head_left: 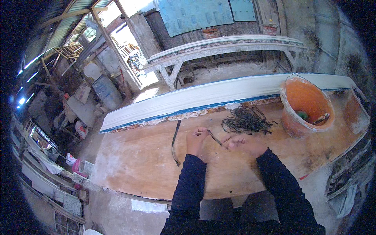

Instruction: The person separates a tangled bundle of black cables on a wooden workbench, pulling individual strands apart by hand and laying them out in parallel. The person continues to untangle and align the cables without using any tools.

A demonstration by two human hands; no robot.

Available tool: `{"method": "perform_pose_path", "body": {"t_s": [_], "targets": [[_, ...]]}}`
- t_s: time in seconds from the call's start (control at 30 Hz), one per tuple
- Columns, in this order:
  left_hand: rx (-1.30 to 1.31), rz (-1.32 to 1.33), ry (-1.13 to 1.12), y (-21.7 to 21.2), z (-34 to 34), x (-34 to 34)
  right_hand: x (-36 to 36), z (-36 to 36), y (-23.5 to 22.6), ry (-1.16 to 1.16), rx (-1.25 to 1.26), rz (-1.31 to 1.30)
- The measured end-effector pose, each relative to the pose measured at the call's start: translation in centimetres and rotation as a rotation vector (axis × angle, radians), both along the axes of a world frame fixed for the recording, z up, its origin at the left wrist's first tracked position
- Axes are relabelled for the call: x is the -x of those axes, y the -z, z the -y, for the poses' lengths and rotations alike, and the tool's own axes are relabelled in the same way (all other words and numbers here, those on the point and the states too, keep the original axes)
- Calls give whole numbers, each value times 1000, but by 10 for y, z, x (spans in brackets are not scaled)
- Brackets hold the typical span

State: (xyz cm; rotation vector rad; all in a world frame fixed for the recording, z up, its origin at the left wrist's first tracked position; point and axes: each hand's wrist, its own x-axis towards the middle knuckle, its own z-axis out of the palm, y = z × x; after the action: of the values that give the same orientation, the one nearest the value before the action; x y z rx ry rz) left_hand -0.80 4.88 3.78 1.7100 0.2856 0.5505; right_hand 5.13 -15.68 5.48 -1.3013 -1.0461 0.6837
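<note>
Over the wooden tabletop [145, 168], my left hand [197, 140] pinches one end of a short dark strip [215, 138]. The strip slants down to the right, where the fingers of my right hand [247, 144] close on its other end. Another dark flat strip [174, 145] lies loose on the wood, left of my left hand. Just beyond my right hand sits a tangled heap of thin dark strips [248, 120]. What the strips are made of is too small to tell.
An orange bucket [287, 113] smeared with white stands at the right, holding a green item and a stick-like tool. A long white moulding with a blue edge [188, 98] runs along the table's far side. Behind it is a white-stained bench [172, 64]; a blue barrel [106, 93] stands far left.
</note>
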Motion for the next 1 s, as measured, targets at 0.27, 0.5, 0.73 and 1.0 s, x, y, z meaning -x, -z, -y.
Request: {"method": "perform_pose_path", "body": {"t_s": [0.27, 0.5, 0.73, 1.0], "targets": [[40, 43, 186, 13, -3, -5, -1, 4, 0, -13, 59, -30], [261, 9, 421, 8, 17, 0, -5, 1, 3, 277, -191, -210], [68, -115, 653, -10, 35, 14, -20, -2, 18, 794, -139, 369], [-62, -55, 728, -7, 45, 14, -17, -2, 8, 1085, 10, 444]]}}
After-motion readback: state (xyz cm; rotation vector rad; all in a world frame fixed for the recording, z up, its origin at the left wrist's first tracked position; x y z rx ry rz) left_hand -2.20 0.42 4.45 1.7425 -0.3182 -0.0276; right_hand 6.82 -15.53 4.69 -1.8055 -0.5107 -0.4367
